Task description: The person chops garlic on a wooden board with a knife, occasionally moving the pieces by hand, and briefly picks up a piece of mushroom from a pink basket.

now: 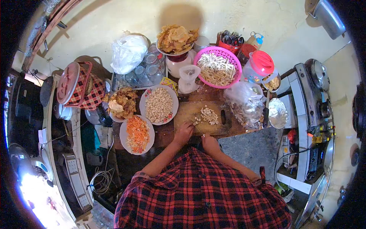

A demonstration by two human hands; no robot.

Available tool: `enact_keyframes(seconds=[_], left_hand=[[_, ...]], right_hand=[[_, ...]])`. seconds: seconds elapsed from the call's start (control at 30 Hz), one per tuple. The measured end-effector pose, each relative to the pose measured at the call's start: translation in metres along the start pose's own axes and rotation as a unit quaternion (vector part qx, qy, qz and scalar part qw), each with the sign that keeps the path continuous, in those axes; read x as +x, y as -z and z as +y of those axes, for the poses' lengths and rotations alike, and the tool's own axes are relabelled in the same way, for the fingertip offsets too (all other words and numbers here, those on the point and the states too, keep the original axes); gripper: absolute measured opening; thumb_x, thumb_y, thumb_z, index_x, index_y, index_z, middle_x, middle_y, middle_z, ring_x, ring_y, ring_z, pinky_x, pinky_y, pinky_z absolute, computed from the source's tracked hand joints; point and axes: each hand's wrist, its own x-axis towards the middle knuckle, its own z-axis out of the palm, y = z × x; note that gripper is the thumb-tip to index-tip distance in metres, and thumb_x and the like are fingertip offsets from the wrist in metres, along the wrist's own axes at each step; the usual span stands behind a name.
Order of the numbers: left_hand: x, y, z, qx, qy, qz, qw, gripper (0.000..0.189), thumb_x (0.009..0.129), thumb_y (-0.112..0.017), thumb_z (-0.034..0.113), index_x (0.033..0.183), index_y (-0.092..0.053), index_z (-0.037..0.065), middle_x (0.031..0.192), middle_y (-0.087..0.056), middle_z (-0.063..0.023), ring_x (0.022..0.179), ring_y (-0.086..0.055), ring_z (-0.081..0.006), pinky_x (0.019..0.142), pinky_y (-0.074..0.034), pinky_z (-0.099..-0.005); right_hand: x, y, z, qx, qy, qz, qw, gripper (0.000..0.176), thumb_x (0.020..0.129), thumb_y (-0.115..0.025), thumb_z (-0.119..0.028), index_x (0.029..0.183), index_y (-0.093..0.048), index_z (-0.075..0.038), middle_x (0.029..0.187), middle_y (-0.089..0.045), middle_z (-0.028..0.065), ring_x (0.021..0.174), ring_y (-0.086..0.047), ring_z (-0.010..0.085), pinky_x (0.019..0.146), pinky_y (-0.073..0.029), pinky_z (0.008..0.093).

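Observation:
A wooden cutting board (187, 111) lies on the table before me, with a small heap of pale diced pieces (209, 115) on it. My left hand (184, 132) rests at the board's near edge, its fingers bent together; what they hold is too small to name. Just right of it, my right hand (209, 142) is closed at the same edge, beside a thin blade-like shape that I cannot make out clearly. Left of the board stand a plate of pale diced pieces (159, 105) and a plate of shredded orange and white pieces (138, 134).
Behind the board are a pink basket (239, 72) of pale strips, a plate of fried food (177, 39) and a tray of glasses (152, 72). A plastic bag (246, 101) lies right of the board. A gas stove (309, 99) stands far right.

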Motion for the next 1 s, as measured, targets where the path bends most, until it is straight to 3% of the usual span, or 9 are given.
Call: enact_keyframes(seconds=[0.23,0.43,0.77,0.83,1.0], left_hand=[[-0.003,-0.003,-0.003,-0.015,-0.017,0.014,1.0,0.011,0.071,-0.058,0.005,0.08,-0.06,-0.001,0.087,-0.058,-0.0121,0.09,-0.053,-0.0293,0.08,-0.045,-0.036],[-0.005,-0.005,0.002,0.003,0.0,0.001,1.0,0.013,0.069,-0.06,0.006,0.081,-0.059,0.0,0.093,-0.056,-0.0114,0.09,-0.052,-0.0292,0.078,-0.046,-0.0357],[-0.016,0.001,0.007,0.081,0.007,-0.024,0.996,0.03,0.066,-0.061,0.01,0.095,-0.062,0.004,0.1,-0.056,-0.0068,0.097,-0.05,-0.0262,0.083,-0.043,-0.0376],[-0.015,0.005,0.007,0.101,-0.003,-0.025,0.995,0.031,0.066,-0.061,0.011,0.097,-0.062,0.005,0.1,-0.055,-0.0059,0.099,-0.049,-0.0253,0.085,-0.041,-0.0387],[-0.02,0.004,0.008,0.115,0.022,-0.05,0.992,0.036,0.067,-0.061,0.014,0.102,-0.061,0.009,0.105,-0.053,-0.0045,0.102,-0.047,-0.0247,0.089,-0.037,-0.043]], right_hand=[[0.0,0.003,-0.002,-0.013,0.028,0.002,1.0,0.03,0.088,-0.044,-0.026,0.091,-0.046,0.004,0.072,-0.059,0.0259,0.069,-0.059,0.0424,0.063,-0.046,0.0513],[0.005,0.0,-0.004,-0.033,-0.003,-0.009,0.999,0.032,0.087,-0.044,-0.028,0.093,-0.048,0.003,0.075,-0.06,0.0257,0.072,-0.059,0.0426,0.065,-0.047,0.0496],[0.004,-0.006,0.0,-0.023,0.02,0.015,0.999,0.031,0.088,-0.045,-0.028,0.092,-0.049,0.003,0.076,-0.06,0.0259,0.072,-0.059,0.0409,0.064,-0.047,0.0494],[0.002,-0.002,0.001,-0.011,0.062,0.036,0.997,0.031,0.088,-0.044,-0.028,0.089,-0.048,0.003,0.073,-0.059,0.0255,0.071,-0.06,0.0408,0.062,-0.047,0.0498],[-0.004,0.002,-0.005,0.002,0.034,0.015,0.999,0.031,0.089,-0.044,-0.028,0.089,-0.048,0.003,0.071,-0.059,0.025,0.069,-0.06,0.0412,0.061,-0.047,0.0505]])
